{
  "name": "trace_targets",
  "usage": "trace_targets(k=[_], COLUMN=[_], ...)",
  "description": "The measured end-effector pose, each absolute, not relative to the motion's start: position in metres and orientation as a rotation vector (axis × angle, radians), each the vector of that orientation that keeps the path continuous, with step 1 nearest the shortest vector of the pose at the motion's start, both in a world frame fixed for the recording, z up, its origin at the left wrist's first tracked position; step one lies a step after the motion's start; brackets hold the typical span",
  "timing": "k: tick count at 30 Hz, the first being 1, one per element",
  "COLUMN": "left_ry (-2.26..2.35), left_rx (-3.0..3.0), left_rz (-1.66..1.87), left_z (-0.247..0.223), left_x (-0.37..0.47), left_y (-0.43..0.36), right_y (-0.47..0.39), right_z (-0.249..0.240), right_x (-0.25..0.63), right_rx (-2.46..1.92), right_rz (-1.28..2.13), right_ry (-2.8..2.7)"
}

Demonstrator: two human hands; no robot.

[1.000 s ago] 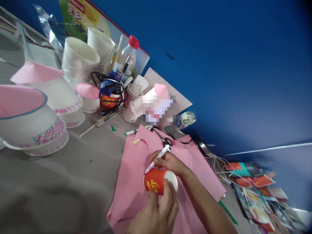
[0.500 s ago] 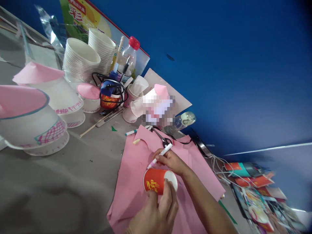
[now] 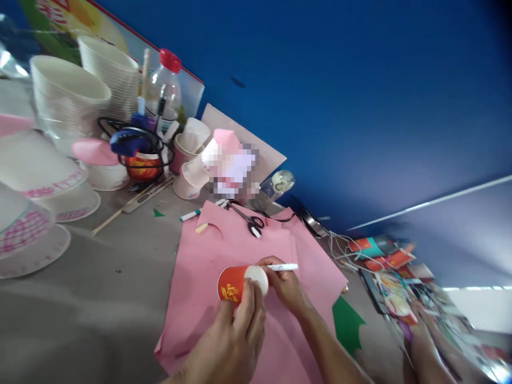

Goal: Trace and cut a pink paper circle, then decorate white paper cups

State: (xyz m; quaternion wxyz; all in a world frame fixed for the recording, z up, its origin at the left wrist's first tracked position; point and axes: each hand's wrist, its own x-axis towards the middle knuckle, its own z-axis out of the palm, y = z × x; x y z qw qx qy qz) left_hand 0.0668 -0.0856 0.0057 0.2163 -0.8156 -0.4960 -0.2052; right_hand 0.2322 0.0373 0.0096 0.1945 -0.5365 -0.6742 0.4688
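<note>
A red paper cup with yellow characters (image 3: 232, 284) lies on its side above pink paper (image 3: 200, 298). My left hand (image 3: 240, 330) grips it from below, thumb on the red wall and fingers at the white end. Beside that white end, my right hand (image 3: 284, 282) holds a white marker (image 3: 285, 267) between thumb and fingers; the marker's tip is hidden. Black-handled scissors (image 3: 248, 218) rest on the pink paper, with a teal-ended marker (image 3: 190, 215) at its upper left edge.
Stacked white cups (image 3: 70, 93), decorated cups (image 3: 48, 176), a red-capped bottle (image 3: 165, 88) and a cup with black cable (image 3: 144, 165) stand left. A blue wall (image 3: 340, 106) rises behind. Green paper (image 3: 347, 325) lies right; another person's arms (image 3: 430, 346) show at far right.
The white marker has moved from the cup's upper edge to beside its white end, turning nearly level with my right hand. The view has shifted right, and more green paper shows.
</note>
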Motion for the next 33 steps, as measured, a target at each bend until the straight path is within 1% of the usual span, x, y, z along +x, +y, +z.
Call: trace_targets(k=[4, 9, 12, 17, 19, 22, 29, 33], left_ry=[-1.355, -1.388, -1.346, -1.206, -1.211, -1.268, -1.348, -1.36], left_rx=[-2.251, -2.321, -2.402, -2.526, -2.57, -2.653, -2.716, -2.699], left_rz=[-0.599, -0.543, -0.595, -0.735, -0.788, -0.828, -0.922, -0.902], left_z=[0.006, 0.011, 0.016, 0.024, 0.026, 0.029, 0.038, 0.043], left_x=[0.067, 0.06, 0.049, 0.031, 0.026, 0.021, 0.015, 0.016], left_y=[-0.086, -0.088, -0.083, -0.066, -0.06, -0.055, -0.048, -0.045], right_y=[0.008, -0.025, -0.038, -0.051, -0.054, -0.057, -0.064, -0.069], right_z=[0.0, 0.01, 0.012, 0.007, 0.007, 0.012, 0.03, 0.031], right_x=[0.242, 0.244, 0.245, 0.24, 0.238, 0.238, 0.252, 0.252], right_rx=[-1.455, -1.19, -1.019, -0.929, -0.887, -0.874, -1.014, -0.871], right_rz=[1.159, 0.903, 0.706, 0.474, 0.463, 0.533, 0.763, 0.785], right_ry=[-1.863, -2.131, -2.246, -2.312, -2.292, -2.215, -2.102, -2.174])
